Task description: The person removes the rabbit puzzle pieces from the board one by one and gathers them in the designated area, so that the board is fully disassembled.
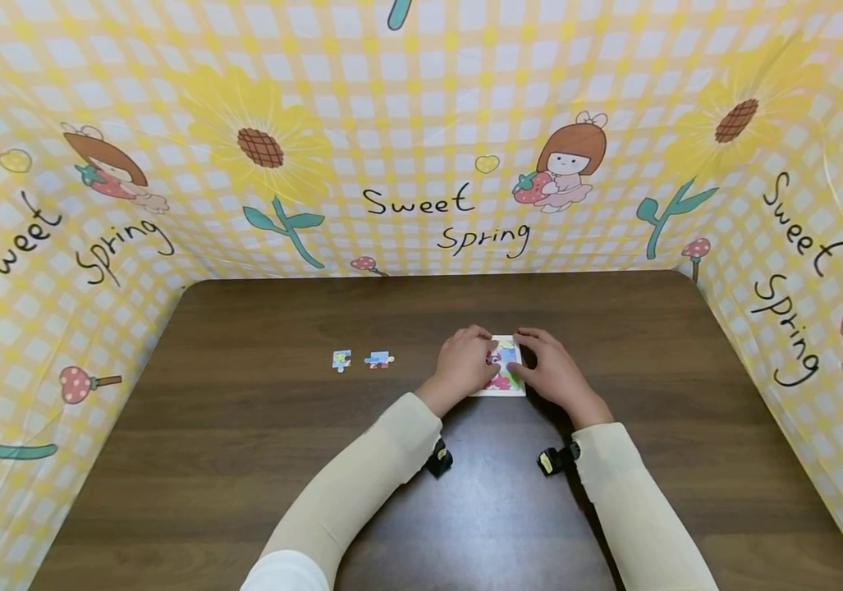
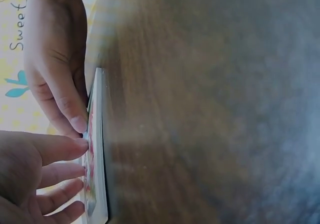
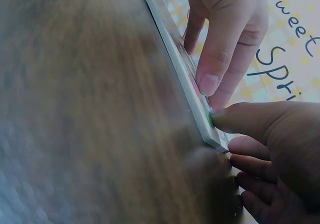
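Note:
A small jigsaw puzzle in a white frame (image 1: 507,392) lies flat on the brown table, its picture in pink, blue and green. Over its left part is my left hand (image 1: 465,361), the thumb and fingertips touching the puzzle's surface. From the right side my right hand (image 1: 557,373) holds the frame, with the thumb (image 3: 240,120) on top near the corner and the other fingers along the outer edge. Both thumbs come close together over the picture. Much of the puzzle is hidden under the hands. The left wrist view shows the white frame (image 2: 100,149) edge-on.
To the left of the puzzle lie two loose jigsaw pieces, a blue-and-yellow one (image 1: 341,359) and a mostly blue one (image 1: 379,359). A yellow checked cloth (image 1: 421,107) with printed flowers and lettering rises behind the table (image 1: 258,460) and along both sides.

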A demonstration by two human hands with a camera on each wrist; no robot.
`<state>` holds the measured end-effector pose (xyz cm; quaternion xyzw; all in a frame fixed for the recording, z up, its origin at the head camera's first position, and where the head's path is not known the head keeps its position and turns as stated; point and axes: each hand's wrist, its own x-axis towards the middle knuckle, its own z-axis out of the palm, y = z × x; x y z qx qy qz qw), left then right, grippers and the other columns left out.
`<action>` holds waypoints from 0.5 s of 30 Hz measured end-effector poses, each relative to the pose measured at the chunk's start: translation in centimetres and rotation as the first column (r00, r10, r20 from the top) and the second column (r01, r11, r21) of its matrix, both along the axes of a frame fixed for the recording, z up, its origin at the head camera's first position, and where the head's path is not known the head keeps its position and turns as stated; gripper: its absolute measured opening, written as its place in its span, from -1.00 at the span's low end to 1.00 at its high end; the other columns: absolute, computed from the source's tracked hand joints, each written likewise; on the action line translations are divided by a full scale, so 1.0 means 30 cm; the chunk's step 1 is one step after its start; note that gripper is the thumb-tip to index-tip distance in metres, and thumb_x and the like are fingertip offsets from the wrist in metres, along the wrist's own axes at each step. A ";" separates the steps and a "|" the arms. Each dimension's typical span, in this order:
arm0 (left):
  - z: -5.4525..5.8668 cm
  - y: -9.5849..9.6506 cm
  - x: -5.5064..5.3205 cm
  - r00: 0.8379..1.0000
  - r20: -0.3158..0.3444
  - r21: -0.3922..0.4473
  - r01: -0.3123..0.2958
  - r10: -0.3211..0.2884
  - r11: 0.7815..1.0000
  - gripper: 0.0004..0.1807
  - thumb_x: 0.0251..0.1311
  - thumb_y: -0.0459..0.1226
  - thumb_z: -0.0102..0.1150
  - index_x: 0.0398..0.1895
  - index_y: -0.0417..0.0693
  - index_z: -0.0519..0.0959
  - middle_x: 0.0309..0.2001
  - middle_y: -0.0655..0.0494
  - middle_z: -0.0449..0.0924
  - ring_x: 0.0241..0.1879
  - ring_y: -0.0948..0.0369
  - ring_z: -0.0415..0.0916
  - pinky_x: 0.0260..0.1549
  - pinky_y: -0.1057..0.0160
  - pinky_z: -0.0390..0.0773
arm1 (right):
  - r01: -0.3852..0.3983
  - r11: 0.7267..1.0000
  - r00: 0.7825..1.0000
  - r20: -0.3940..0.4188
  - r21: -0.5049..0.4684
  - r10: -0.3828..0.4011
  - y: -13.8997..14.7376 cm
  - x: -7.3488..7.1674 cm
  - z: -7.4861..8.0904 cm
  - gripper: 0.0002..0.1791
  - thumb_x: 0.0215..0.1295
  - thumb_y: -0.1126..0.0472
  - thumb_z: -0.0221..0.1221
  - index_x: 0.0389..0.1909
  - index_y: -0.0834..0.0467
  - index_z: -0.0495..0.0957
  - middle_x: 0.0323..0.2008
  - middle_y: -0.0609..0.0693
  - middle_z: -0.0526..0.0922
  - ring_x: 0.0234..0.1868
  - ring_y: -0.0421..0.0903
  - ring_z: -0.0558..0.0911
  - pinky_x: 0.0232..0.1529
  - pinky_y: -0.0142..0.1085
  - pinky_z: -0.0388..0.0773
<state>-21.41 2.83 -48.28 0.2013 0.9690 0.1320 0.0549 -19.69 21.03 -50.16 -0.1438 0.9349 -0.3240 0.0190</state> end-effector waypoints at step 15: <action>-0.034 -0.029 -0.013 0.998 0.057 0.203 0.018 -0.030 0.979 -0.53 0.17 -0.15 0.31 0.19 0.07 0.58 0.21 0.08 0.45 0.26 0.04 0.26 0.27 0.00 0.19 | -0.002 1.000 1.000 0.018 -0.009 0.002 -0.004 0.000 0.001 -0.37 0.29 0.10 0.27 0.31 0.31 0.38 0.35 0.19 0.29 0.36 0.18 0.26 0.29 0.10 0.23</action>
